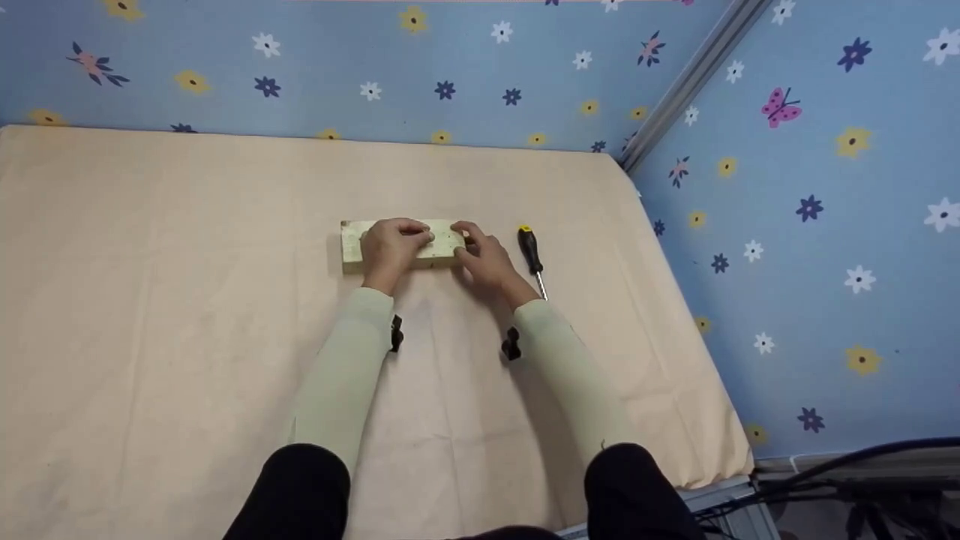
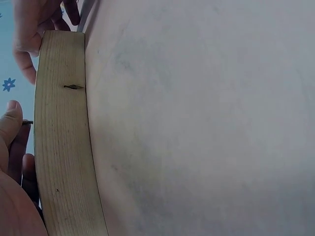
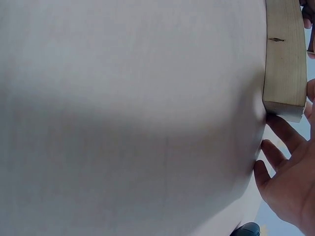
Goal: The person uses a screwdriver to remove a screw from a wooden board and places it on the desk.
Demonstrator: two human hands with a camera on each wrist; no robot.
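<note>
A pale wooden block (image 1: pixel 444 246) lies flat on the cloth, its long side running left to right. My left hand (image 1: pixel 388 249) is over the top of the block, and its thumb and index finger pinch a small thin screw (image 2: pixel 28 122). The screw's tip points at the block's upper face; whether it touches the wood I cannot tell. At the block's right end my right hand (image 1: pixel 491 262) grips the corner, thumb at the near edge and fingers around the end. Just right of that hand lies a screwdriver (image 1: pixel 529 250) with a black handle and yellow cap.
A beige cloth (image 1: pixel 225 337) covers the table. Behind it and to the right stand blue flowered panels (image 1: pixel 465 67), joined by a metal post (image 1: pixel 682 82). Black cables (image 1: pixel 840 465) hang past the table's near right corner.
</note>
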